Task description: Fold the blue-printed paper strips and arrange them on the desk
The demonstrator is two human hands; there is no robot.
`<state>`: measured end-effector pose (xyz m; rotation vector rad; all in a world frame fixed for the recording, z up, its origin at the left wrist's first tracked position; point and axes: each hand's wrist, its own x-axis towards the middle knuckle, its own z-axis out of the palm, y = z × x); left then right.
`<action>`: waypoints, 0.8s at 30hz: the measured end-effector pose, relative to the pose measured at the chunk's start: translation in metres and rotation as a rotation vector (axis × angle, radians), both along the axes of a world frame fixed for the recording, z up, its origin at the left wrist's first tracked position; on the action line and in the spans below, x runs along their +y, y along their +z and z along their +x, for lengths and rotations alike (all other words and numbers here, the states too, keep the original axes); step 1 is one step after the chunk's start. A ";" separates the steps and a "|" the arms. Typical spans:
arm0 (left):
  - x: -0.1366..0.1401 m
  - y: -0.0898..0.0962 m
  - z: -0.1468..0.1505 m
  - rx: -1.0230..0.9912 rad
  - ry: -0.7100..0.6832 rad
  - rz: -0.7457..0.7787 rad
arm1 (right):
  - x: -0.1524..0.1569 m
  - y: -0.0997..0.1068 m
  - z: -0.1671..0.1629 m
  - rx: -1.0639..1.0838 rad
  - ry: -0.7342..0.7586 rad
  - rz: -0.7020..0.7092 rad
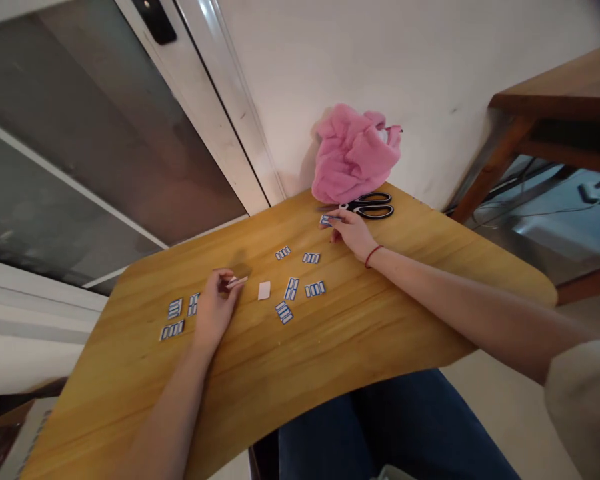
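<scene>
Between the thumb and fingers of my left hand (217, 303) are small white cards (238, 282), seen nearly edge-on; how many, I cannot tell. My right hand (351, 230) pinches a small card with blue-edged bars (326, 219) near the far side of the wooden table (360, 340). A blank pale card (264, 290) lies between my hands. Around it to the right are several patterned cards (291, 289), lying apart from each other. More patterned cards (173, 330) rest left of my left hand, one partly hidden by it.
Black-handled scissors (375, 205) lie just beyond my right hand, their blades mostly hidden. A crumpled pink cloth item (355, 157) leans against the white wall (405, 60). Left of the wall is a framed glass door (130, 120); a wooden desk (555, 103) stands at right.
</scene>
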<state>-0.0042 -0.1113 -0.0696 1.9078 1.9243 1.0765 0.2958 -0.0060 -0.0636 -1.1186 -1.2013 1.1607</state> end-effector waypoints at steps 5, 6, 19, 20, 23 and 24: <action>-0.004 0.006 -0.005 0.283 -0.246 -0.061 | 0.012 -0.004 0.016 -0.646 0.012 0.298; -0.004 0.008 -0.007 0.303 -0.310 -0.081 | 0.014 -0.006 0.018 -0.733 0.020 0.341; -0.010 0.020 -0.013 0.131 -0.234 -0.140 | 0.022 -0.025 0.022 -0.927 -0.165 0.584; -0.009 0.018 -0.012 0.170 -0.213 -0.116 | 0.020 -0.023 0.021 -0.912 -0.172 0.582; -0.005 0.007 -0.008 0.251 -0.177 -0.093 | 0.010 -0.016 0.015 -0.874 -0.165 0.586; -0.003 0.004 -0.006 0.264 -0.159 -0.097 | 0.006 -0.014 0.013 -0.863 -0.152 0.593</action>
